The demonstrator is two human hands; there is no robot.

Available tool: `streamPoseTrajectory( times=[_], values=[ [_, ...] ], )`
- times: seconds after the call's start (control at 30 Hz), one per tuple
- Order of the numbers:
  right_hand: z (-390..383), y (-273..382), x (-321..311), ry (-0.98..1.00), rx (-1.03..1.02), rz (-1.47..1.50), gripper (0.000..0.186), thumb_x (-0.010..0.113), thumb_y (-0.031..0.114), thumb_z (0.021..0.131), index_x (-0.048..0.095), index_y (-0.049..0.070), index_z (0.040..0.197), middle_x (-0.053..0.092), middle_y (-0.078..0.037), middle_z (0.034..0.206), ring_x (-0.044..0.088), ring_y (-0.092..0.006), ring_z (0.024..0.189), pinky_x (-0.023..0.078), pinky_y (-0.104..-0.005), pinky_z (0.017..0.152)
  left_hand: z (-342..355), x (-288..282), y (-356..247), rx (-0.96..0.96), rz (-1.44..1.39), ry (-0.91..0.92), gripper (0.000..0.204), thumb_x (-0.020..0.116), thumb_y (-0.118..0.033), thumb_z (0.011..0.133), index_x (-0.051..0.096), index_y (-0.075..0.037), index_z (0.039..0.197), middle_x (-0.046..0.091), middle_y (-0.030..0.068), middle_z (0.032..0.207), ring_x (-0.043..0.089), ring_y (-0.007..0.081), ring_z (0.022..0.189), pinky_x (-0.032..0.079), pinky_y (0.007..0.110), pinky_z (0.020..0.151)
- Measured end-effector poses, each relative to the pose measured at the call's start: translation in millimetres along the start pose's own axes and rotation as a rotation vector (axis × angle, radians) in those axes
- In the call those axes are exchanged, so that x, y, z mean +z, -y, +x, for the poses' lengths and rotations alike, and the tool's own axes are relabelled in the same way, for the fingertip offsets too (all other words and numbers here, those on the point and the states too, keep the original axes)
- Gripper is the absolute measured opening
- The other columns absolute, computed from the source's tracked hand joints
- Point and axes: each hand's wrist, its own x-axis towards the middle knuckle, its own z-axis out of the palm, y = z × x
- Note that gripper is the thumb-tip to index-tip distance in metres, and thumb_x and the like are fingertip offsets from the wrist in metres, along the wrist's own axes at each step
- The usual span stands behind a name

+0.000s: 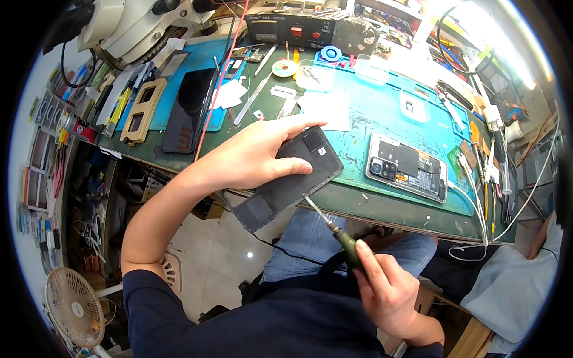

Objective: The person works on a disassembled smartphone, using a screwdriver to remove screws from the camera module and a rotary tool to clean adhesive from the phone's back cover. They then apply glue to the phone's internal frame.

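My left hand [262, 149] grips a dark phone back cover [268, 194], thumb on its inner face and fingers along the far edge. The cover is tilted over my lap in front of the bench edge. In my right hand [388, 289] is a green-handled screwdriver-like tool [346, 241], its thin metal shaft reaching up to the cover's near edge. The tip meets the cover around its rim. To the right, an opened phone [407, 167] lies on the blue mat with its camera block and inner parts bare; a white cable is plugged into its right end.
Across the blue mat [358, 143] lie a white paper [328, 110] and small clear trays. A dark phone [191, 104] rests at the left beside a tan fixture [143, 110]. Behind stands a black bench unit [286, 30]. A red wire hangs at left; a fan [74, 307] stands lower left.
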Motion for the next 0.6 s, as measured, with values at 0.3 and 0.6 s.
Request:
streamPoseTrajectory(
  times=[0.3,0.6],
  values=[
    [0.4,0.8,0.0,0.005,0.014,-0.004,0.063,0.089,0.007,0.08,0.076,0.013,0.141,0.061,-0.001,0.087,0.059,-0.0157,0.061,0.047,-0.0326,0.053,-0.7,0.2,2.5,0.014,0.026,-0.006,0.075,0.079,-0.001,0.098,0.048,-0.009,0.166,0.075,0.0123,0.125,0.069,0.0154,0.112,0.057,0.033,0.101],
    [1.2,2.4,6.2,0.044,0.007,0.056,0.068,0.089,0.011,0.081,0.072,0.014,0.147,0.062,-0.002,0.088,0.062,-0.0186,0.062,0.05,-0.0336,0.055,0.1,-0.5,2.6,0.054,0.081,-0.024,0.074,0.078,-0.002,0.099,0.048,-0.009,0.166,0.074,0.0117,0.131,0.067,0.0152,0.115,0.056,0.033,0.103]
  ],
)
